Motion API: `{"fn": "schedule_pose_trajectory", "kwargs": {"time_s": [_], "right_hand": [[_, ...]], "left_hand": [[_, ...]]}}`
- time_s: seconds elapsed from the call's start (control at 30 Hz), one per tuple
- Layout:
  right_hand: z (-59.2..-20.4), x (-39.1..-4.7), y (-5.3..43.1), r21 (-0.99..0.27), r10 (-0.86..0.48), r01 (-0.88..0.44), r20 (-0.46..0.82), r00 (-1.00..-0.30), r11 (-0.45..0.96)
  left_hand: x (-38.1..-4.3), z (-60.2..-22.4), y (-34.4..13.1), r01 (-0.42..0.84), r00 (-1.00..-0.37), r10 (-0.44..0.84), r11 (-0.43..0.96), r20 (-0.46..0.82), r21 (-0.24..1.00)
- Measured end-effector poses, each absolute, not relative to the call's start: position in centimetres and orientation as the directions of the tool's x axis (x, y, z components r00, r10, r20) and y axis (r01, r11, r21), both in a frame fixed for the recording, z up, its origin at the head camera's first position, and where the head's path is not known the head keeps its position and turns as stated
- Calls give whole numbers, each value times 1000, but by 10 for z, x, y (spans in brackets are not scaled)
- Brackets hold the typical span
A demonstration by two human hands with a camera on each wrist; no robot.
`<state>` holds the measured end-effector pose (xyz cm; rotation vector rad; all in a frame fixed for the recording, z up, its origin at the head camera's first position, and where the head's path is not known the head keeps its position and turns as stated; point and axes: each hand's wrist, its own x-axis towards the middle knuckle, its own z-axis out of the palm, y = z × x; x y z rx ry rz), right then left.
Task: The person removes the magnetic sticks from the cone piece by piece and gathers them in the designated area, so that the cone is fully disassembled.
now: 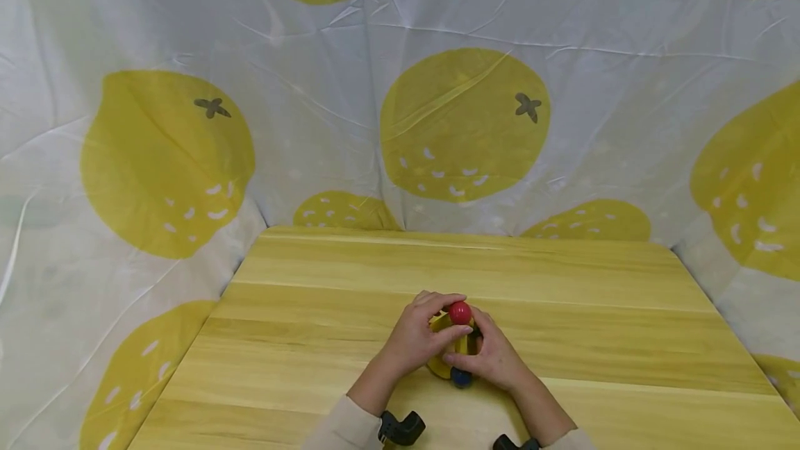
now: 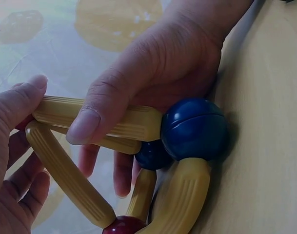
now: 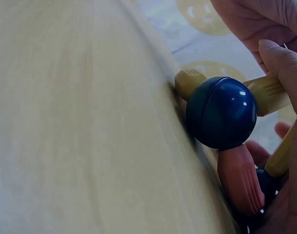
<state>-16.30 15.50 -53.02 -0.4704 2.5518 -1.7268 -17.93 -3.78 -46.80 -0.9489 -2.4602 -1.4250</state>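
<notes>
Both hands are on a small frame of ridged toy building sticks and balls low over the table. My left hand (image 1: 412, 339) pinches the red ball (image 1: 460, 312) at its top, beside the upper end of a yellow stick (image 2: 72, 175). From the other side, my right hand (image 1: 500, 360) grips another yellow stick (image 2: 138, 122), its thumb laid along it. A large blue ball (image 2: 194, 129) joins sticks at the bottom, close to the tabletop. In the right wrist view, a red stick (image 3: 238, 180) runs from this ball to a darker ball (image 3: 267, 185), partly hidden by the fingers.
The wooden table (image 1: 312, 339) extends around the hands on all sides. Behind it and at both sides hangs a pale curtain (image 1: 312, 123) printed with yellow lemons. Black camera mounts (image 1: 402, 428) sit on the wrists.
</notes>
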Motion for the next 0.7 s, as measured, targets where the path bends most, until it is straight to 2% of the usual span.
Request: {"fn": "schedule_pose_trajectory", "kwargs": {"time_s": [0.27, 0.7], "right_hand": [[-531, -163, 155, -913, -267, -235, 148, -952, 332], [-531, -164, 156, -916, -279, -246, 158, -947, 317]], "left_hand": [[-180, -471, -37, 598, -786, 433, 352, 442, 720], [-180, -473, -38, 678, -730, 425, 352, 536, 645]]}}
